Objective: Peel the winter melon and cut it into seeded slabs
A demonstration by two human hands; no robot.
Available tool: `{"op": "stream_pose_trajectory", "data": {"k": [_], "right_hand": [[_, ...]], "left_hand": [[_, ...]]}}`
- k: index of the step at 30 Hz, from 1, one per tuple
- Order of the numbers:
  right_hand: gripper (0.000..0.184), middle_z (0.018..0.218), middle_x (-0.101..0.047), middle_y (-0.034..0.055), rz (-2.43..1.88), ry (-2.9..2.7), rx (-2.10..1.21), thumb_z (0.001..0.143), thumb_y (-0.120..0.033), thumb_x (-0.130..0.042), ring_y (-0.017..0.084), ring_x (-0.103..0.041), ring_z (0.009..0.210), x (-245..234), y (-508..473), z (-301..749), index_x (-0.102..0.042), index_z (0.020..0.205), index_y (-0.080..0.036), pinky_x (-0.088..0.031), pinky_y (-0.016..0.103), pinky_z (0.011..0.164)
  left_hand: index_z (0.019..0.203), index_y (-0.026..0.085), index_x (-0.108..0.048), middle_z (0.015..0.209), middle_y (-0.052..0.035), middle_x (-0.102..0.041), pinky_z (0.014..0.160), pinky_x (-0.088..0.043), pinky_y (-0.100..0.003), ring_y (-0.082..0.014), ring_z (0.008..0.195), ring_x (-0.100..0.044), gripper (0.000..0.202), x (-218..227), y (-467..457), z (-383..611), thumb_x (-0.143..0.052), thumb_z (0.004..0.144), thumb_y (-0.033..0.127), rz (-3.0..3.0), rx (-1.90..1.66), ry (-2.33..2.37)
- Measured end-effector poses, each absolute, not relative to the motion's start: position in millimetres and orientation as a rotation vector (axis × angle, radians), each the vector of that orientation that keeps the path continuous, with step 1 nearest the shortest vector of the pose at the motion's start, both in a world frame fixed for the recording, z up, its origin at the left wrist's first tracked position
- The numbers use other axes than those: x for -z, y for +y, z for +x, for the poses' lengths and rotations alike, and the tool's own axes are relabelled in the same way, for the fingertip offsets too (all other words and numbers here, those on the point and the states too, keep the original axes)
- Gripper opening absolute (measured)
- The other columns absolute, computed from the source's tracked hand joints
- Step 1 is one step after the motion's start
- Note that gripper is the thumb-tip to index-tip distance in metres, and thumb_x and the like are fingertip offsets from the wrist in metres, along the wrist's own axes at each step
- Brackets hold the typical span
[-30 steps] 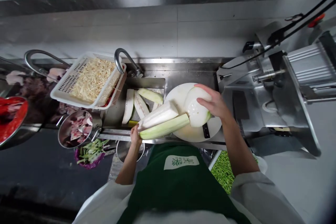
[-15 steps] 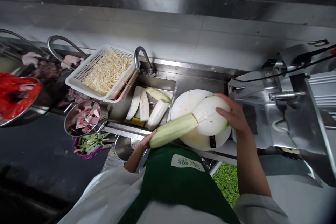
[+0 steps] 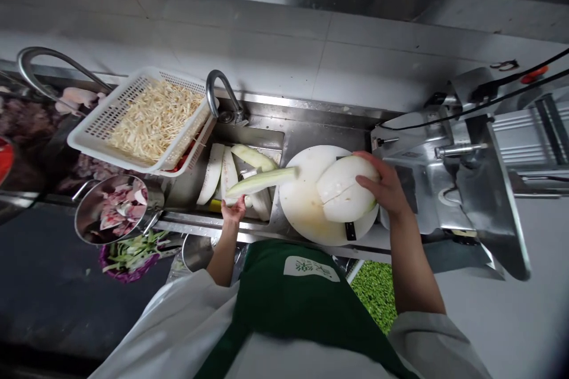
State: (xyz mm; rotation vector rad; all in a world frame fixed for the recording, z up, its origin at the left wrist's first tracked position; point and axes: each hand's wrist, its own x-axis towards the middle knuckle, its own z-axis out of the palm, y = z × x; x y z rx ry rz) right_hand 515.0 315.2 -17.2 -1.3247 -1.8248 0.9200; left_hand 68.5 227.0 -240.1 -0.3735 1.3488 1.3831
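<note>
My left hand [image 3: 233, 211] grips the near end of a long pale green gourd wedge [image 3: 262, 180], held over the sink [image 3: 249, 136] where several more white wedges [image 3: 221, 172] lie. My right hand [image 3: 386, 186] is curled over the right side of a large peeled white gourd piece [image 3: 342, 189] that rests on a round white cutting board [image 3: 306, 189]. A knife lies partly under the gourd; only its black handle [image 3: 350, 231] shows at the board's near edge.
A white plastic basket of pale shreds [image 3: 146, 121] sits over the sink's left side beside a curved tap [image 3: 221, 89]. A steel pot of meat pieces [image 3: 118, 213] is at left. A metal slicing machine [image 3: 466, 160] stands right of the board. Green peas [image 3: 376, 296] lie below.
My left hand has carried the long wedge from the board's near edge leftward over the sink. My right hand stays on the big gourd piece.
</note>
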Motion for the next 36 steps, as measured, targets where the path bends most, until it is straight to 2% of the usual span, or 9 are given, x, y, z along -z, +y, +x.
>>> {"op": "stream_pose_trajectory", "data": {"k": [6,9,11,13,16,20,26,31,36], "right_hand": [[0.054,0.149,-0.067,0.0026,-1.374,-1.855,-0.865,0.091,-0.048,-0.070,0.034,-0.061,0.139,14.6,310.1,511.9,-0.067,0.143,-0.032,-0.048,0.054,0.121],[0.056,0.150,-0.066,0.0044,-1.397,-1.926,-0.889,0.091,-0.044,-0.070,0.034,-0.062,0.137,9.0,314.4,512.0,-0.065,0.145,-0.030,-0.048,0.054,0.121],[0.058,0.151,-0.066,0.0065,-1.371,-1.954,-0.926,0.090,-0.044,-0.071,0.035,-0.062,0.137,4.9,316.4,513.9,-0.065,0.146,-0.029,-0.048,0.054,0.121],[0.060,0.153,-0.064,0.0064,-1.361,-1.938,-0.901,0.091,-0.045,-0.070,0.034,-0.060,0.140,3.6,311.1,516.2,-0.062,0.149,-0.030,-0.047,0.055,0.122],[0.074,0.163,-0.054,0.0080,-1.418,-1.807,-0.726,0.092,-0.051,-0.069,0.034,-0.052,0.149,18.0,281.7,514.8,-0.047,0.160,-0.032,-0.044,0.056,0.125],[0.100,0.167,-0.045,0.0187,-1.635,-1.447,-0.629,0.085,-0.058,-0.076,0.037,-0.045,0.155,82.4,226.1,495.5,-0.032,0.166,-0.022,-0.042,0.059,0.127],[0.076,0.134,-0.072,0.0225,-1.777,-1.032,-0.793,0.080,-0.070,-0.072,0.040,-0.069,0.127,165.2,223.2,479.7,-0.062,0.134,-0.018,-0.055,0.061,0.113],[0.073,0.122,-0.078,0.0205,-1.551,-0.739,-1.032,0.081,-0.077,-0.066,0.038,-0.073,0.118,170.2,284.3,489.6,-0.066,0.122,-0.017,-0.063,0.054,0.100],[0.074,0.115,-0.080,0.0136,-1.234,-0.347,-1.505,0.073,-0.082,-0.068,0.035,-0.074,0.119,186.9,342.3,459.5,-0.067,0.116,-0.022,-0.066,0.048,0.096]], "left_hand": [[0.106,0.017,-0.067,0.083,-0.0028,-0.069,0.077,-0.055,-0.025,-0.0146,0.078,-0.067,0.019,227.5,251.7,135.2,-0.067,0.091,0.029,-0.104,-1.464,1.536],[0.110,0.016,-0.073,0.113,-0.0111,-0.077,0.096,-0.055,-0.031,-0.0221,0.111,-0.071,0.035,192.3,277.6,186.5,-0.083,0.078,0.026,0.617,-1.284,1.441],[0.124,0.017,-0.073,0.144,-0.0144,-0.069,0.111,-0.049,-0.033,-0.0266,0.136,-0.062,0.053,158.7,305.5,219.4,-0.088,0.075,0.030,1.142,-1.077,1.187],[0.134,0.016,-0.071,0.154,-0.0116,-0.064,0.118,-0.043,-0.031,-0.0263,0.144,-0.056,0.062,127.2,337.4,248.1,-0.088,0.077,0.034,1.443,-0.833,0.909],[0.137,0.010,-0.070,0.138,-0.0079,-0.074,0.107,-0.049,-0.028,-0.0248,0.129,-0.066,0.066,103.9,378.0,279.7,-0.086,0.079,0.036,1.546,-0.500,0.652],[0.125,0.008,-0.077,0.117,-0.0101,-0.082,0.092,-0.059,-0.031,-0.0272,0.106,-0.075,0.068,121.1,398.7,299.8,-0.097,0.064,0.031,1.438,-0.338,0.601],[0.113,0.006,-0.079,0.108,-0.0120,-0.082,0.088,-0.058,-0.032,-0.0261,0.100,-0.075,0.056,150.7,395.8,312.5,-0.098,0.065,0.030,1.176,-0.528,0.785],[0.110,0.006,-0.078,0.103,-0.0188,-0.082,0.074,-0.060,-0.032,-0.0246,0.082,-0.076,0.067,164.4,420.3,305.0,-0.101,0.065,0.051,0.926,-0.658,0.977],[0.111,0.005,-0.075,0.094,-0.0187,-0.082,0.077,-0.064,-0.036,-0.0272,0.079,-0.079,0.062,188.1,426.0,258.4,-0.098,0.073,0.048,0.564,-0.638,1.078]]}}
